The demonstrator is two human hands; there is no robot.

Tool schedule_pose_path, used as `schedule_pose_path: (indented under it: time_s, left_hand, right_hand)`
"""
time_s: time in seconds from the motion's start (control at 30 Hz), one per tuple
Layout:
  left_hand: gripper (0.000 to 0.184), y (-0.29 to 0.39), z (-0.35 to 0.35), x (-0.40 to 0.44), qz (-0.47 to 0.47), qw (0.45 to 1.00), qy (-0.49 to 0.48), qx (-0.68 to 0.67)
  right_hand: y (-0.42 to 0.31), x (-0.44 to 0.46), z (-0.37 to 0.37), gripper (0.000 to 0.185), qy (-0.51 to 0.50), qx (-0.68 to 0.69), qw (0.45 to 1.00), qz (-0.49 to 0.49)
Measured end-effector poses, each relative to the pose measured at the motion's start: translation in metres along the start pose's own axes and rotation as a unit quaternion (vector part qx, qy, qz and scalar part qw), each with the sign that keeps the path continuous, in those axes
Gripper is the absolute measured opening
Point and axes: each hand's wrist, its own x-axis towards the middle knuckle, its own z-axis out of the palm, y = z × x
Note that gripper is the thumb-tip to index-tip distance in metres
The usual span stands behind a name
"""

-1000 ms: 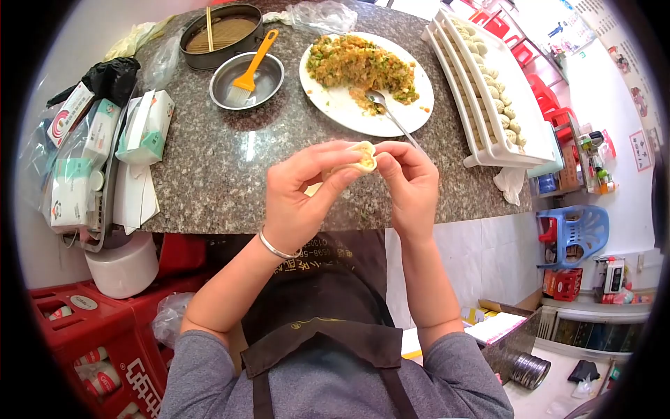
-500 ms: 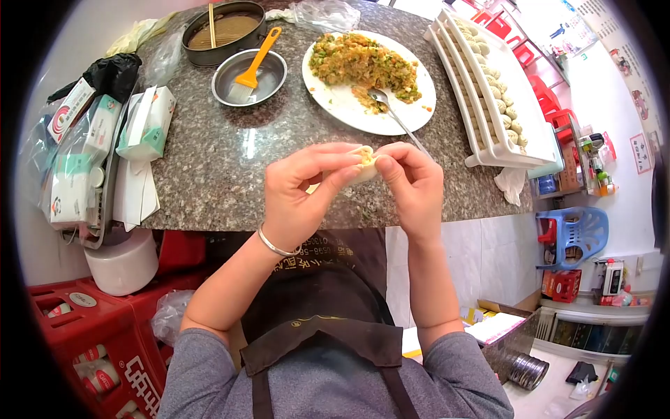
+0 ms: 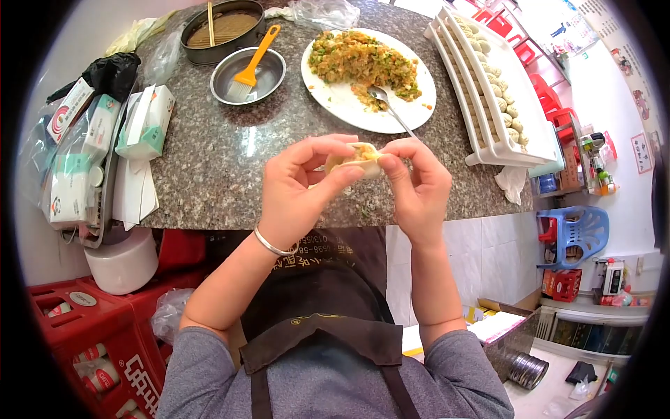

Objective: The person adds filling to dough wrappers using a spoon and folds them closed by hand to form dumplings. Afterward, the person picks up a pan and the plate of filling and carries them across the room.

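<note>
Left hand (image 3: pixel 296 183) and right hand (image 3: pixel 421 187) are pinching wrapper (image 3: pixel 372 169), frame centre. Filling (image 3: pixel 363 153) is showing; overpulling would be risking tears.

Passage: tabletop (image 3: pixel 209 188), along near edge. Obstacles: plate (image 3: pixel 336 103), toward far edge; tissues (image 3: pixel 144 133), left edge; trays (image 3: pixel 541 131), right edge.
</note>
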Motion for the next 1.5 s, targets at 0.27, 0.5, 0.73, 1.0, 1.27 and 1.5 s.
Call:
schedule_pose_path:
  time_s: [0.27,0.5,0.73,1.0,1.27,1.5]
  left_hand:
    - [0.011,0.005,-0.005,-0.001,0.006,0.999,-0.044,0.004]
    - [0.013,0.007,-0.002,0.0,-0.06,0.998,0.018,0.026]
    - [0.008,0.001,-0.008,-0.002,-0.003,1.0,-0.023,0.001]
    - [0.014,0.016,-0.001,-0.002,-0.039,0.997,0.005,0.072]
    - [0.015,0.004,-0.007,0.0,0.003,0.998,-0.059,0.033]
    - [0.016,0.014,-0.002,-0.004,-0.006,0.997,-0.029,0.071]
  right_hand:
    - [-0.008,0.01,-0.01,0.009,-0.084,-0.009,0.996,0.036]
    - [-0.003,0.007,-0.007,0.01,-0.079,-0.096,0.992,-0.038]
    - [-0.005,0.013,-0.01,0.01,-0.11,0.022,0.991,0.073]
    - [-0.004,0.009,-0.006,0.008,-0.086,-0.075,0.993,-0.03]
    - [-0.007,0.012,-0.017,0.008,-0.142,0.033,0.985,0.086]
    - [-0.008,0.011,-0.009,0.009,-0.113,-0.03,0.993,-0.006]
